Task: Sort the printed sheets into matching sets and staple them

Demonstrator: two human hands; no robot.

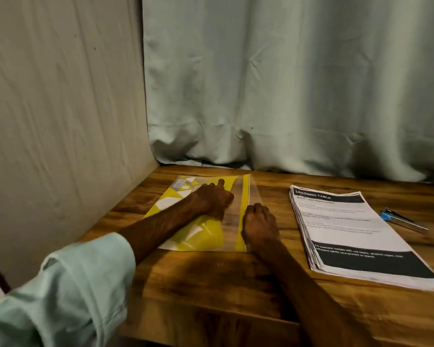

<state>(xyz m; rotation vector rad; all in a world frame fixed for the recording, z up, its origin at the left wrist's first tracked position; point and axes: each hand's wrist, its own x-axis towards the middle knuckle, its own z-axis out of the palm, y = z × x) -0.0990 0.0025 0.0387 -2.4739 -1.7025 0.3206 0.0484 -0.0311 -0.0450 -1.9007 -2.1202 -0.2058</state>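
Observation:
A stack of printed sheets (356, 229) with black header bands lies on the right of the wooden table (211, 279). Just beyond its far right edge lies a small stapler (401, 219), blue and metal. On the left lies a yellow and clear plastic folder (203, 236). My left hand (211, 199) rests on top of the folder with its index finger stretched toward the far edge. My right hand (259, 225) sits at the folder's right edge, its fingers curled down onto the clear flap. Neither hand touches the sheets or the stapler.
A pale wall panel (60, 108) closes the left side and a light curtain (298, 83) hangs along the back of the table. The table's near edge runs just below my forearms. Bare wood lies between the folder and the stack.

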